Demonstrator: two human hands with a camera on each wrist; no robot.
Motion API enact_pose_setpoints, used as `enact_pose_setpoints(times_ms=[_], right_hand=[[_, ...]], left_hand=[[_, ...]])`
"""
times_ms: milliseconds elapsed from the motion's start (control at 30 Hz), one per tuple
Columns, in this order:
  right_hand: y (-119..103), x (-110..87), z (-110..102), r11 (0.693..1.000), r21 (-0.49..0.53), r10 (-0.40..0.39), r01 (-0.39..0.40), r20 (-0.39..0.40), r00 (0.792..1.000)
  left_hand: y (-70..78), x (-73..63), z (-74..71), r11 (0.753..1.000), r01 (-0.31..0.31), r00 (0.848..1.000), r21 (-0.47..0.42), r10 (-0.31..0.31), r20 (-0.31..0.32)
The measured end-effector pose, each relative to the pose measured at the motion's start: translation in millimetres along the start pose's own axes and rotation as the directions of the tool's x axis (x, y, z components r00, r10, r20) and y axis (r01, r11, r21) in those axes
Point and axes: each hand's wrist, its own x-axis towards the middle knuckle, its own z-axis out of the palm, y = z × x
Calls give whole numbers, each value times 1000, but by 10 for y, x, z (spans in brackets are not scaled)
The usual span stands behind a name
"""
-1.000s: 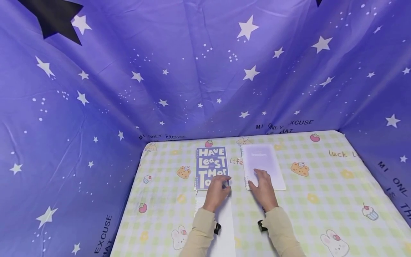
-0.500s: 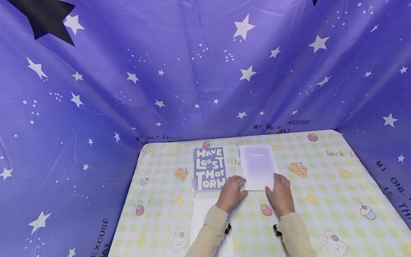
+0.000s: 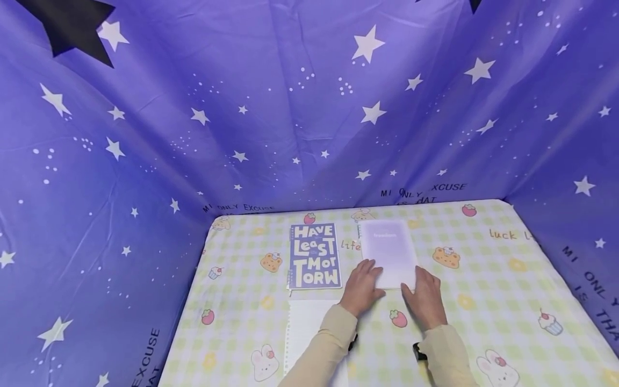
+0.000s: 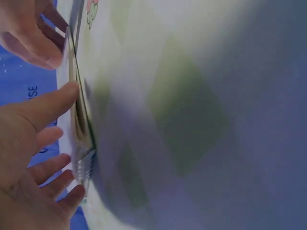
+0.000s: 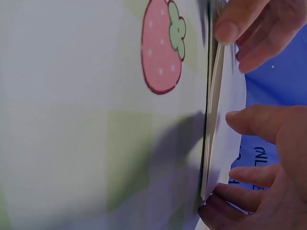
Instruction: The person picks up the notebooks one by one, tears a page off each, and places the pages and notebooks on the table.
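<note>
A spiral notebook with a lilac cover [image 3: 387, 244] lies flat toward the back of the table. My left hand [image 3: 360, 287] is at its near left corner, fingers over the cover. In the left wrist view, the left thumb [image 4: 64, 98] touches the near page edges and the fingertips reach the spiral binding [image 4: 85, 165]. My right hand [image 3: 426, 298] is at the near right corner, its fingers along the right side. The right wrist view shows the cover [image 5: 225, 139] lifted slightly off the pages, with the right thumb [image 5: 244, 119] just beside it.
Left of it lies a blue notebook [image 3: 314, 252] with big white lettering. A white sheet with a perforated left edge [image 3: 309, 328] lies nearer, partly under the left sleeve. A checked cloth [image 3: 488, 290] covers the table. Purple star-printed curtains [image 3: 309, 107] enclose the back and sides.
The left hand has moved right, from over the blue notebook to the lilac notebook's near left corner. The right hand has shifted from on its cover to its right side.
</note>
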Motion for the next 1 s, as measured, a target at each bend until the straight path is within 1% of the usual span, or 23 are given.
enact_pose_setpoints(times_ms=[133,300,400,533,733,833,967,1000], right_hand=[[-16,-20,1,1000,12,7,-7,1,1000],[-52,-31,-13,999,41,7,-7,-14,1000],[-62,-30,-25,999,50,7,-5,-37,999],[-67,-21,-39,998,59,7,-3,-67,998],[-71,2,-59,997,75,10,-4,-72,997],[-66,7,-66,996,85,9,-1,-88,996],[-70,9,-75,994,113,9,6,-137,991],[-77,10,-78,992,125,14,5,-147,989]], left_hand=[[10,9,54,999,28,999,-33,-28,-19],[1,20,64,995,53,998,-84,-55,-29],[-13,29,63,990,62,998,-129,-65,-20],[-28,35,58,982,82,997,-172,-82,9],[-55,18,56,970,102,994,-219,-92,55],[-63,-1,61,961,112,992,-252,-95,77],[-68,-17,54,953,119,991,-280,-96,93],[-74,-21,51,954,110,992,-279,-89,85]])
